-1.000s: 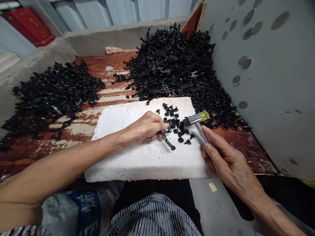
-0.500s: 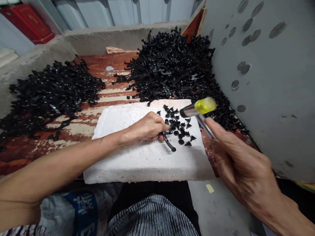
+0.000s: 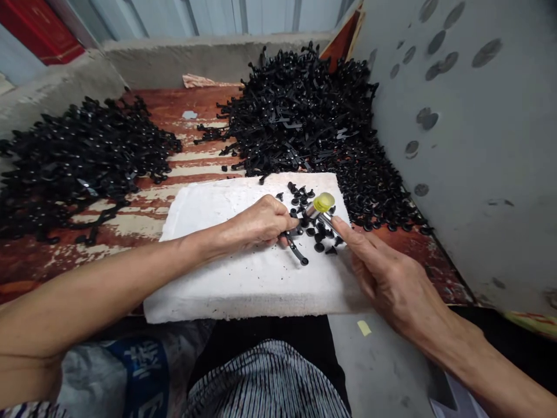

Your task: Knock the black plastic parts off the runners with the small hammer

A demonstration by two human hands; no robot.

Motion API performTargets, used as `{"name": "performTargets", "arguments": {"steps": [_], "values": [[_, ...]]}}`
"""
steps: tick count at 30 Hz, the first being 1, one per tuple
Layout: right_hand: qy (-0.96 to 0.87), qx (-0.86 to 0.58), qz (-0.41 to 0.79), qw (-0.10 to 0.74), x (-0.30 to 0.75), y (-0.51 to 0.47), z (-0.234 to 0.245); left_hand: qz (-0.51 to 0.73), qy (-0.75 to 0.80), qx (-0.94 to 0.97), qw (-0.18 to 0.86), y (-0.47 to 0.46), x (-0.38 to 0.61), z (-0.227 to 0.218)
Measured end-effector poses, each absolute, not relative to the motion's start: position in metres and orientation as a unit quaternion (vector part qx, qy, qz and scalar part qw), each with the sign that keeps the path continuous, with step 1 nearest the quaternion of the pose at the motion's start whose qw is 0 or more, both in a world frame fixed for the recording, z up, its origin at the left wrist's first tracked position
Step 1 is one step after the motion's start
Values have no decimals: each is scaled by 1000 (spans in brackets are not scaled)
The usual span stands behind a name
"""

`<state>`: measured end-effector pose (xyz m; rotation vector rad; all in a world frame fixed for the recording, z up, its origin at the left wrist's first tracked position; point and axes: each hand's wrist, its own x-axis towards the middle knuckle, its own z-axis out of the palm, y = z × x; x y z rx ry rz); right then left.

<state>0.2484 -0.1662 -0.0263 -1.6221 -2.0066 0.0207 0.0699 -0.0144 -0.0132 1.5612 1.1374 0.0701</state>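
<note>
My left hand [image 3: 267, 220] is closed on a black jointed arm piece [image 3: 297, 251], pinching its upper end while the long curved leg lies toward me on the white cloth pad [image 3: 209, 278]. In my right hand [image 3: 383, 261] is a small mallet [image 3: 324, 202] with a metal head and a yellow face. Its dark end is down beside my left fingertips, at the top of the arm piece; whether they touch is hidden. Several loose black plugs [image 3: 319, 247] with round heads lie around and under the mallet head.
A large heap of black arm pieces [image 3: 296, 110] rises behind the pad. Another heap [image 3: 82, 162] lies to the left on the worn red-brown board [image 3: 195, 159]. A grey panel [image 3: 478, 145] stands at the right, and a low concrete ledge [image 3: 152, 67] runs along the back.
The mallet has swung down and left, from above the pad's right edge to beside my left fingers. My left hand keeps its hold on the arm piece.
</note>
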Motion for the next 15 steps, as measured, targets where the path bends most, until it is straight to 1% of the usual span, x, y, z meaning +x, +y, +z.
{"name": "performTargets", "arguments": {"steps": [3,4,7,9,12,15], "values": [[-738,-596,-16,317,250,-165,-30,18,481,667,569,-14,70,-11],[-736,-601,-23,312,250,-165,-31,18,477,671,568,-13,70,-12],[-747,-618,-1,245,250,-165,-33,23,460,687,562,-12,69,-13],[-742,-630,19,230,249,-164,-34,23,458,687,564,-12,69,-14],[-740,-625,30,247,250,-162,-33,38,456,677,576,-12,68,-13],[-721,-616,64,310,248,-160,-26,59,472,649,594,-15,65,-11]]}}
